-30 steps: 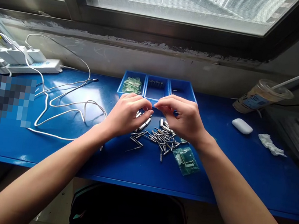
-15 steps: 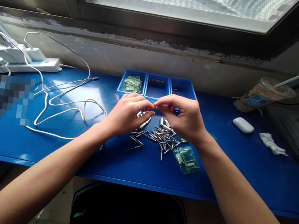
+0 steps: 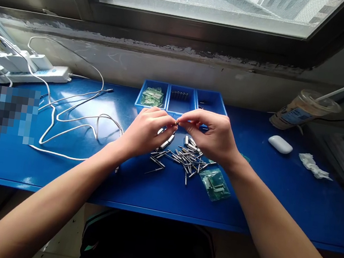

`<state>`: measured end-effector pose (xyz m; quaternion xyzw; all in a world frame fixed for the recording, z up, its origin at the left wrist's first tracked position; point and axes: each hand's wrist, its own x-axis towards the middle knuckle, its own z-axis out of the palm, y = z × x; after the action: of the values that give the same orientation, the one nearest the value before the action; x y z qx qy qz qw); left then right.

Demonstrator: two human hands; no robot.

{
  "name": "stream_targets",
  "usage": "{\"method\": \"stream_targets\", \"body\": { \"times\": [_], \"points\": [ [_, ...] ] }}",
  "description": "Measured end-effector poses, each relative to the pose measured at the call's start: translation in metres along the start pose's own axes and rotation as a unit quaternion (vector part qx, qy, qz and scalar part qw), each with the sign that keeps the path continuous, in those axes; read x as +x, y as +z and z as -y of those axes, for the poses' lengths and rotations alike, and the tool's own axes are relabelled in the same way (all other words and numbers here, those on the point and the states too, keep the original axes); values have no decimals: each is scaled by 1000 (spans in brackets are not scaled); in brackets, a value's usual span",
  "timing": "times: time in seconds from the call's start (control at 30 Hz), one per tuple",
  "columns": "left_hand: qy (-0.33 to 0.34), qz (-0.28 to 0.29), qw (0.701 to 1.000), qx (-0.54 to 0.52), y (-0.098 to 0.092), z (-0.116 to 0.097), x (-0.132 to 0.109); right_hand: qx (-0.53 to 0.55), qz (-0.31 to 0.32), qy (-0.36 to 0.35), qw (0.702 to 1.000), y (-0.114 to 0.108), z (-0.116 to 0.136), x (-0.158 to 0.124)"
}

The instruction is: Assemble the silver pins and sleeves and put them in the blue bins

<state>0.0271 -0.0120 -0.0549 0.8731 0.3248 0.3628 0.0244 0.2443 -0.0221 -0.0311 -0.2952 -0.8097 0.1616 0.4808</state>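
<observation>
My left hand (image 3: 151,129) and my right hand (image 3: 211,133) meet fingertip to fingertip above the table, both closed in a pinch. Between them shows a tiny metallic piece (image 3: 177,123), too small to name and mostly covered by the fingers. Below the hands lies a loose pile of thin metal pins (image 3: 188,161). Thicker metal cylinders (image 3: 166,142) lie behind the pins, partly hidden by my hands. A small clear zip bag (image 3: 215,185) with metal parts inside rests beside my right wrist.
Behind my hands stands a blue three-compartment tray (image 3: 163,111), with green-tinted bags (image 3: 152,96) at left and dark cylinders (image 3: 179,95) in the middle. White cables (image 3: 59,154) and a power strip (image 3: 38,75) lie left. At right are a cup (image 3: 301,111), a white case (image 3: 280,144) and crumpled tissue (image 3: 314,166).
The fingertips have shifted very slightly, and a bit more of the tiny metallic piece shows between them. Everything else looks the same.
</observation>
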Motion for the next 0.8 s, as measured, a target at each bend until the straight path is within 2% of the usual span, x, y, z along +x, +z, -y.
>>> {"method": "stream_targets", "body": {
  "times": [0.47,0.8],
  "points": [
    [-11,5,1000,-2,-3,-2,0,2,-10,7,1000,0,-2,0],
    [-19,4,1000,-19,-5,-5,1,0,-26,76,997,-2,4,1]
  ]
}}
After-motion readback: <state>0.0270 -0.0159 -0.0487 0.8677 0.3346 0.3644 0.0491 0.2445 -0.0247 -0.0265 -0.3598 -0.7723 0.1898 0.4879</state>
